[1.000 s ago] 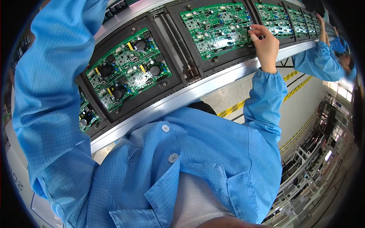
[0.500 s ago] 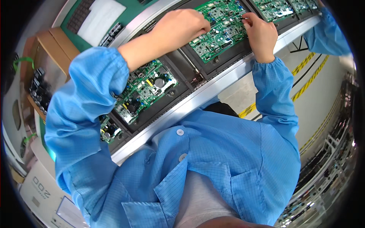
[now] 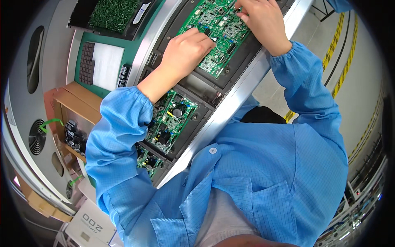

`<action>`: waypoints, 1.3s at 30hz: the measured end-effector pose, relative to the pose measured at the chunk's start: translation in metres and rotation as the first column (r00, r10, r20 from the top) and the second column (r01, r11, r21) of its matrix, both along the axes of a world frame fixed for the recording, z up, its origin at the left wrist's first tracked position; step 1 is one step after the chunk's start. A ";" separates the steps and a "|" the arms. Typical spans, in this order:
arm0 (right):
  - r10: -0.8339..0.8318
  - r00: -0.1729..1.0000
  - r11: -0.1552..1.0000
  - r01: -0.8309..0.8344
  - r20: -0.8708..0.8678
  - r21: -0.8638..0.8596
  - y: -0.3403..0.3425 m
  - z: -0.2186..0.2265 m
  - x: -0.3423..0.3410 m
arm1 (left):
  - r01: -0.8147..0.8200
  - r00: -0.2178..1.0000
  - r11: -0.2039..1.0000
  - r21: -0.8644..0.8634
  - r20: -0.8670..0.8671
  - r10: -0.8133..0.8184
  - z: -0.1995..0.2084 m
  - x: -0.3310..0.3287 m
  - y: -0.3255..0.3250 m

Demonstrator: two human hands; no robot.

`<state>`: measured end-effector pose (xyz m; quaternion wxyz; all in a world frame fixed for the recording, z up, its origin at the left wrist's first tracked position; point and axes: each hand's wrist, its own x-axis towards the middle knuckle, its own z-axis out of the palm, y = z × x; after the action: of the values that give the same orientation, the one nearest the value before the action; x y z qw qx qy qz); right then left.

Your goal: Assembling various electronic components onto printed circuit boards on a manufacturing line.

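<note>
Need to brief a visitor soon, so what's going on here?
A person in a blue checked smock has both bare hands at a green printed circuit board seated in a black frame. The left hand is over the board's left side, the right hand at its right edge; whether either holds anything can't be made out. A second populated board sits beside the left sleeve. To the left is an open cardboard box of black parts.

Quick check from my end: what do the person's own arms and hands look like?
The left hand and right hand are ungloved. The left sleeve and right sleeve are loose, slightly shiny blue cloth with a fine dark grid, ending in gathered cuffs.
</note>
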<state>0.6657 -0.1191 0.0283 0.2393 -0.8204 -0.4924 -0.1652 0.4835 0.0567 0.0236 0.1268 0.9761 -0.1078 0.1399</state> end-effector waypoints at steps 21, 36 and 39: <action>0.350 0.916 0.896 -0.267 -0.195 0.354 -0.011 -0.015 0.008 | 0.068 0.998 0.988 0.142 -0.003 -0.069 0.004 -0.002 -0.001; 0.356 0.920 0.917 -0.310 -0.166 0.251 -0.018 -0.012 0.008 | 0.008 0.999 0.981 0.196 -0.045 0.001 0.012 0.004 -0.004; 0.339 0.938 0.916 -0.313 -0.069 0.251 -0.016 -0.031 0.010 | 0.035 0.996 0.973 0.228 -0.084 -0.016 0.013 0.010 -0.004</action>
<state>0.6755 -0.1352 -0.0026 0.3862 -0.7004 -0.5850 -0.1346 0.4937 0.0526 0.0361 0.0195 0.9876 -0.1305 0.0849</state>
